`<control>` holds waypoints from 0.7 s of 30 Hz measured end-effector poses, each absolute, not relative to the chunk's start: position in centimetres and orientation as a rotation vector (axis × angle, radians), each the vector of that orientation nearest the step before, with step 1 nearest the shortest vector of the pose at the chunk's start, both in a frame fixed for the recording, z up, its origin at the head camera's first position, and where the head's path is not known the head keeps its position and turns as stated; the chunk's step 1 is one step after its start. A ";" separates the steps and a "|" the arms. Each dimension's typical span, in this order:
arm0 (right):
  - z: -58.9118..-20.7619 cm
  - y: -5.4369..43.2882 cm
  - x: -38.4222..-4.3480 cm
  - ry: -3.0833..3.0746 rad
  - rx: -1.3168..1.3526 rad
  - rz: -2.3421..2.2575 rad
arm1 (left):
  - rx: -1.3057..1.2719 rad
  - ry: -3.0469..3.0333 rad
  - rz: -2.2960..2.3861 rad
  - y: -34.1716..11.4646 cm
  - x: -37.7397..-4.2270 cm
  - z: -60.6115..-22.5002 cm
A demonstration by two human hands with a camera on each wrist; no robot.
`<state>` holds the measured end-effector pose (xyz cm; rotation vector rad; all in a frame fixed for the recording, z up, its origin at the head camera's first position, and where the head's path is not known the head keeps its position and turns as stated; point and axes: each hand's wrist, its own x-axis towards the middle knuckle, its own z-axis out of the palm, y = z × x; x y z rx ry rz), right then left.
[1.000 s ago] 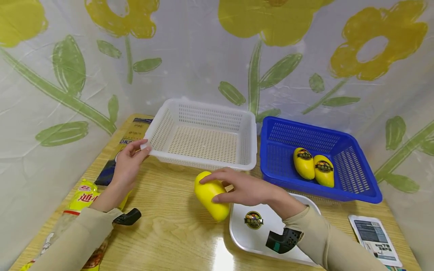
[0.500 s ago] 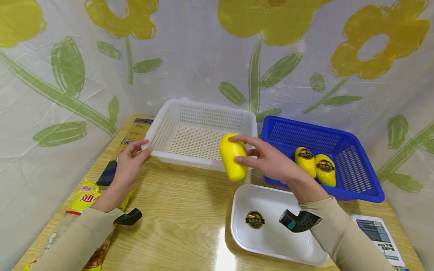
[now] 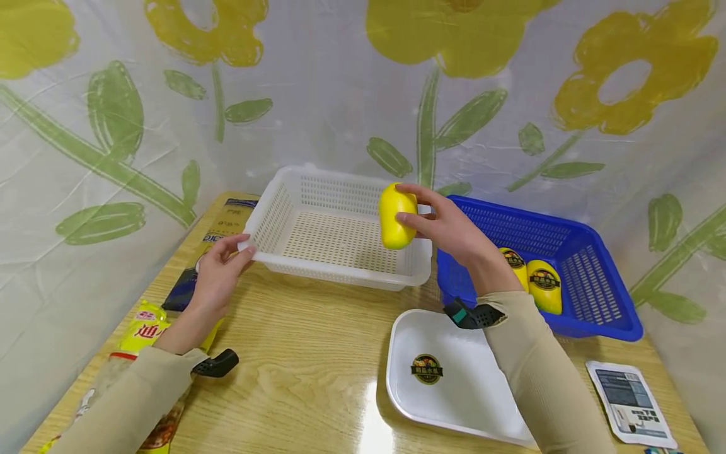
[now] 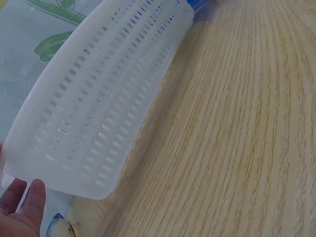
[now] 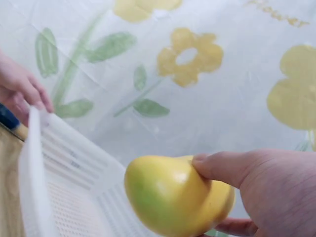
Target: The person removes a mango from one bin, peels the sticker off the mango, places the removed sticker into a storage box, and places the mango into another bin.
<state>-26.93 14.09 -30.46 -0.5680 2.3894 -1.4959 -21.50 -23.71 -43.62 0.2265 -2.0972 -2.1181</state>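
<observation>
In the head view my right hand (image 3: 448,226) grips a yellow mango (image 3: 396,217), raised above the right end of a white plastic basket (image 3: 340,272). Thumb and fingers pinch the mango (image 5: 163,197) from both sides in the right wrist view, where its end looks greenish. My left hand (image 3: 220,271) pinches the basket's left front corner. In the left wrist view part of that hand (image 4: 24,212) shows at the basket's corner. Two more mangoes (image 3: 544,287) with dark labels lie in a blue basket (image 3: 595,277); my right arm partly hides one.
A white tray (image 3: 408,403) bearing a round label (image 3: 426,369) lies in front of the baskets. Food packages (image 3: 142,334) line the table's left side. A flat white pack (image 3: 631,403) lies at the right. A flowered curtain (image 3: 317,94) hangs behind.
My right hand has carried the mango up and away from over the table beside the tray to above the white basket. The left hand stays at the basket's corner.
</observation>
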 end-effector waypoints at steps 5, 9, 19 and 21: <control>-31.1 12.9 -29.3 2.410 -0.487 -1.476 | 0.227 -2.094 -2.117 -23.7 -21.5 -43.7; -32.1 12.0 -31.4 2.396 -0.402 -1.504 | 0.228 -2.071 -2.135 -23.7 -21.5 -43.7; -36.4 10.5 -34.7 2.411 -0.205 -1.447 | 0.217 -2.046 -2.153 -23.7 -21.4 -43.7; -37.0 10.2 -34.9 2.419 -0.187 -1.416 | 0.221 -2.041 -2.157 -23.6 -21.4 -43.6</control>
